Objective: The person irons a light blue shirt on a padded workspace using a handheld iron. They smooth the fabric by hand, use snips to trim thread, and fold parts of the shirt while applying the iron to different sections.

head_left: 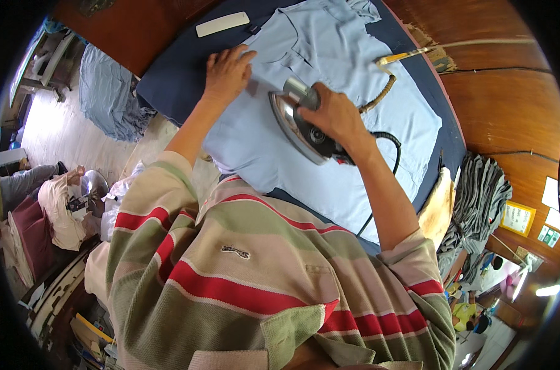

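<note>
A light blue garment (255, 132) lies spread over the dark blue cover of the ironing table (175, 74). My right hand (335, 114) is closed around the grey handle of a steam iron (287, 120). The iron is over the middle of the garment; whether its soleplate presses on the cloth or is tipped up, I cannot tell. A brown-wrapped hose and a black cord run from near the iron. To the left, my left hand (228, 74) rests at the garment's edge with its fingers stretched apart, holding nothing.
A white flat strip (222, 24) lies at the table's far left. Grey-blue cloth (107, 92) hangs beyond the left edge. Dark folded garments (477, 203) are stacked at right, beside a scorched cream cloth (437, 206). A yellow-wrapped hose (403, 57) crosses the far right edge.
</note>
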Tool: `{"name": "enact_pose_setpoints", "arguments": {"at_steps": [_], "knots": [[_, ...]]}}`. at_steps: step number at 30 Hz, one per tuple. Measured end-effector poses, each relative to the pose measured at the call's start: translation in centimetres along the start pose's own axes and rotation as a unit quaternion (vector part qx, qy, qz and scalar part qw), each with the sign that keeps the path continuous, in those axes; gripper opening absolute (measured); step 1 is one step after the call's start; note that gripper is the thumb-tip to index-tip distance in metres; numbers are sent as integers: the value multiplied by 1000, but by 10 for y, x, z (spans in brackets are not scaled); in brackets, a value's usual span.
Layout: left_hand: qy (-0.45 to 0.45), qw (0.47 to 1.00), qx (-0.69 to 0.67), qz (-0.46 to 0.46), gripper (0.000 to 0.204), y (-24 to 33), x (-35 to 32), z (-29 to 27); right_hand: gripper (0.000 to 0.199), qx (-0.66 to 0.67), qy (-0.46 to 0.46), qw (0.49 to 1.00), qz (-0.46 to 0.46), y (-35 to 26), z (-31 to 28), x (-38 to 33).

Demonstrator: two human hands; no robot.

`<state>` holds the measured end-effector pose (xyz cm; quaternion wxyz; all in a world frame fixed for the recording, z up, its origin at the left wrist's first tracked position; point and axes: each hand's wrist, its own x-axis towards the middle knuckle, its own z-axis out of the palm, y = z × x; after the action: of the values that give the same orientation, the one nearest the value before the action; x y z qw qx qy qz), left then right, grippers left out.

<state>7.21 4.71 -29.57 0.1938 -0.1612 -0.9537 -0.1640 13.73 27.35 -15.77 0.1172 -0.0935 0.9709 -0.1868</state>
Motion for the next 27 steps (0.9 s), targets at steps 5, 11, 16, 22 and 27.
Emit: {"name": "enact_pose_setpoints", "arguments": {"at_steps": [5,11,16,22,27], "knots": [[-89,994,-47,36,32,14,23,16,43,14,-1,996,84,9,-1,-24],[-117,989,-53,78,34,9,31,18,42,15,-8,990,138,41,-11,-69],[-101,982,-105,118,38,40,52,36,48,14,21,978,208,88,-25,-95],[-211,963,33,168,50,45,74,59,61,16,99,962,256,135,-41,-79],[-234,958,43,157,49,39,73,59,65,24,64,971,231,132,-43,-80]]}}
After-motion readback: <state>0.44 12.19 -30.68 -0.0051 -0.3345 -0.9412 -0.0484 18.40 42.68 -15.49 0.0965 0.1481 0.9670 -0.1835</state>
